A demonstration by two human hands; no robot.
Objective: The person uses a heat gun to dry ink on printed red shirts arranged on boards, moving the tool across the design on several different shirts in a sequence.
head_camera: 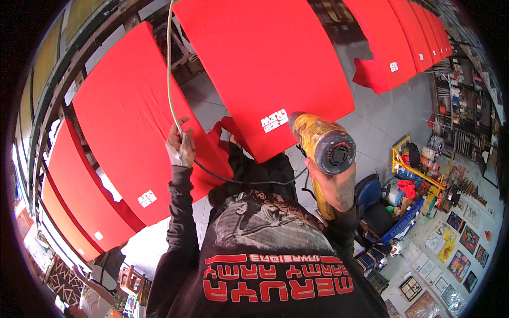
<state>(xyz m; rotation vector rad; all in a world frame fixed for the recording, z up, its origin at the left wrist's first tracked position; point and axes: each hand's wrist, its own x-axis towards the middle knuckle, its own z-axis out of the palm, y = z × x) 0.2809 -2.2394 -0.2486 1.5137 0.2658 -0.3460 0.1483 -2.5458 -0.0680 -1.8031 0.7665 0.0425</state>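
Note:
My right hand (335,183) grips a yellow heat gun (318,131) by its handle. The gun's nozzle points away from me, over the edge of a red T-shirt (274,67) that lies flat on a board and bears a white print (275,121). My left hand (181,144) is closed around a cable, where a pale length (169,71) meets a black cord (242,182). That cord sags across my front towards the heat gun. Below my left hand lies another red T-shirt (131,111) on its board, also with a small white print (147,198).
More red shirts on boards stand in a row at left (71,190) and far right (397,51). A metal rail (59,101) runs behind the left boards. At right are a blue chair (368,190), a yellow frame (417,171) with clutter, and shelves (457,107). Another person (97,286) is at lower left.

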